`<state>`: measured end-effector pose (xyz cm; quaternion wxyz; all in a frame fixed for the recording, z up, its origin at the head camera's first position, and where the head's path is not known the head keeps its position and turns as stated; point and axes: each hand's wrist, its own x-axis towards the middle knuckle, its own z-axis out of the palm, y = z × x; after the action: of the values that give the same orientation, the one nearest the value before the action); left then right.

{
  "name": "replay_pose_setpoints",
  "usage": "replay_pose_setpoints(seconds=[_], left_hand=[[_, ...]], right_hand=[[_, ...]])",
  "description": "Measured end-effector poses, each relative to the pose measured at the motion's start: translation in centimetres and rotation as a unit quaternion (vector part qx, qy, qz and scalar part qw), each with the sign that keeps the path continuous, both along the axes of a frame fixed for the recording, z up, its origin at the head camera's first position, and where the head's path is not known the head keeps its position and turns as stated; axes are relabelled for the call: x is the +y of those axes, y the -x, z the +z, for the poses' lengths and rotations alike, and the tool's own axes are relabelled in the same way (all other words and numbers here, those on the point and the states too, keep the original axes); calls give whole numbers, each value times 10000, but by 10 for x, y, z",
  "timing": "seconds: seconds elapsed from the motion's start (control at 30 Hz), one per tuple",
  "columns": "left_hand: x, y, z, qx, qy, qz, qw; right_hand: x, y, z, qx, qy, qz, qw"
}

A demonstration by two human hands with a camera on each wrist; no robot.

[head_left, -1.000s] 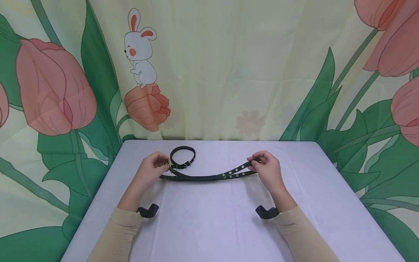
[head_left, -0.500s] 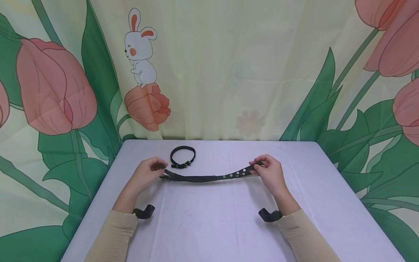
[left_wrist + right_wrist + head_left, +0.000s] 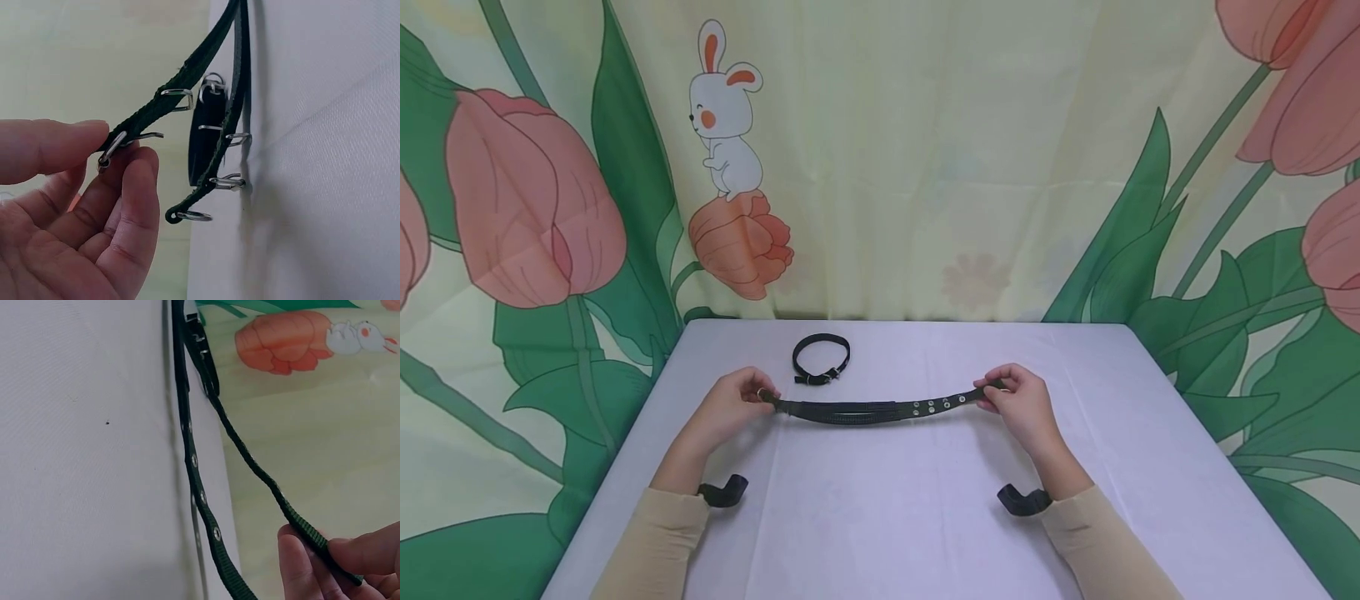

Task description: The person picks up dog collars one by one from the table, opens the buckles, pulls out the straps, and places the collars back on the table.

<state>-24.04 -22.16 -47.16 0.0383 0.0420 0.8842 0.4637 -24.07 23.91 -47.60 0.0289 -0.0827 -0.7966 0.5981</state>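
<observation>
A long black collar (image 3: 857, 413) with metal eyelets stretches between the two hands over the white table. My left hand (image 3: 733, 408) pinches its left end beside a metal buckle; at close range, the left wrist view shows thumb and fingers on one strap (image 3: 156, 100). A second strap (image 3: 228, 128) with buckles and a ring hangs free alongside. At the right end, my right hand (image 3: 1017, 400) pinches a strap tip, and an eyeleted strap (image 3: 200, 494) dangles beside it in the right wrist view. Whether the straps are joined in the middle I cannot tell.
Behind the left half of the held collar, a smaller black collar (image 3: 848, 354) lies buckled into a loop. The white table (image 3: 880, 508) ends at a patterned curtain (image 3: 895, 167). A black camera mount sits at each wrist.
Both hands have come down and slightly apart, drawing the held collar a little nearer. Its straps, spread at the ends before, now run closer together in the head view.
</observation>
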Motion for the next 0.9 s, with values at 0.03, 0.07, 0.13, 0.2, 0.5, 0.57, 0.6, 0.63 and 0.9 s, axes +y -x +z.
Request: replay_pose_setpoints(seconds=[0.03,0.07,0.13,0.2,0.5,0.57,0.6,0.63,0.9], left_hand=[[-1,0,-1,-8,31,-4,10000],[-1,-1,-2,-24,66,0,10000],[-2,-1,-3,-68,157,4,9999],[-2,-2,-4,-148,253,34,9996],[-4,-3,-8,-439,388,57,9983],[-6,-3,-9,-473,380,25,9982],[-6,-3,-9,-493,372,13,9981],[-7,-3,-9,-511,351,-9,9981],[-12,-6,-7,-631,242,-40,9977]], right_hand=[[0,0,-1,-24,8,1,10000],[0,0,-2,-55,14,-3,10000],[1,-1,-4,-86,11,30,10000],[1,-2,-5,-114,-29,55,9999],[5,-3,-11,-174,-69,67,9998],[6,-3,-12,-181,-17,68,9998],[7,-3,-13,-178,-10,67,9998],[7,-3,-13,-173,-1,62,9998],[13,-2,-17,-216,-74,-7,9997]])
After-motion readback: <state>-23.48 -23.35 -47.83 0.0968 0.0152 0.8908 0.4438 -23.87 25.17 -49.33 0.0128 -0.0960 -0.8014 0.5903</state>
